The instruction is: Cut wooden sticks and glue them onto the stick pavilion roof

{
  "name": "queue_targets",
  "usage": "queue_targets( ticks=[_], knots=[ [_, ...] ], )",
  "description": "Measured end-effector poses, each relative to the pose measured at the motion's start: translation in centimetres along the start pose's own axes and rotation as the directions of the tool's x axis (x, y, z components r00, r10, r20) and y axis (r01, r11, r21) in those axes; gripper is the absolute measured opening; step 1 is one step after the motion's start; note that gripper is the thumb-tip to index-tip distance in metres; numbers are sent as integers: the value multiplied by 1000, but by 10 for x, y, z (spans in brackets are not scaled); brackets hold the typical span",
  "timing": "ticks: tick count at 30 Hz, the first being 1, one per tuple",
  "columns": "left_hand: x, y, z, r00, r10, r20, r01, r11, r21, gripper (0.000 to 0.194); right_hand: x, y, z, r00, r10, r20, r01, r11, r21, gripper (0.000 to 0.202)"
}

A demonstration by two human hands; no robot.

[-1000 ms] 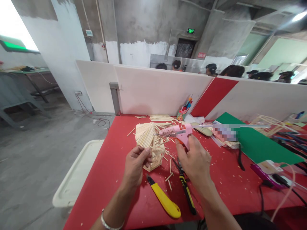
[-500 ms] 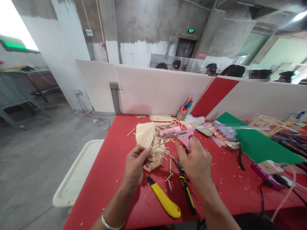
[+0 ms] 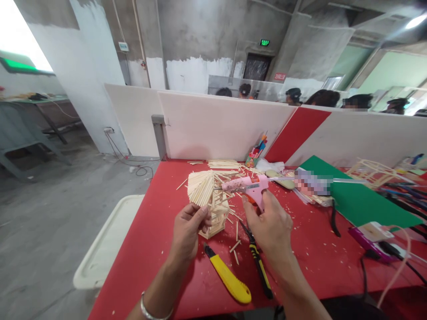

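My right hand is wrapped around the handle of a pink hot glue gun, and a clear glue stick juts from its rear. The gun's nozzle points left and meets the edge of a small house-like model built of thin wooden sticks. At the model's slanted, stick-covered roof, my left hand pinches the lower edge with thumb and fingers. Whether a loose stick is in that pinch is hidden. A yellow utility knife and black-and-yellow pliers lie just in front of the model.
Loose wooden sticks lie behind the model on the red table. A pen cup stands by the white partition. To the right are a green board and a power strip with cables. People sit beyond the partition.
Almost nothing differs. Both hands, the glue gun and the model hold the same places, with only a very slight shift of the whole view.
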State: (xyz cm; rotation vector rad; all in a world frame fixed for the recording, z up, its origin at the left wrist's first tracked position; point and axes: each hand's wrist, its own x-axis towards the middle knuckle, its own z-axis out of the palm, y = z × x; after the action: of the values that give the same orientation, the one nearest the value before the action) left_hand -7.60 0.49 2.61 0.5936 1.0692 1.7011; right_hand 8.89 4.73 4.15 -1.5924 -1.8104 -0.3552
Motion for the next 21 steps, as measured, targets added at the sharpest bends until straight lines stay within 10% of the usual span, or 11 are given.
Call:
queue_targets(
  ticks=[21],
  knots=[
    [2, -4, -4, 1000, 20, 17, -21, 999, 29, 27, -2, 0, 2, 999, -19, -39, 18, 999, -36, 24]
  ],
)
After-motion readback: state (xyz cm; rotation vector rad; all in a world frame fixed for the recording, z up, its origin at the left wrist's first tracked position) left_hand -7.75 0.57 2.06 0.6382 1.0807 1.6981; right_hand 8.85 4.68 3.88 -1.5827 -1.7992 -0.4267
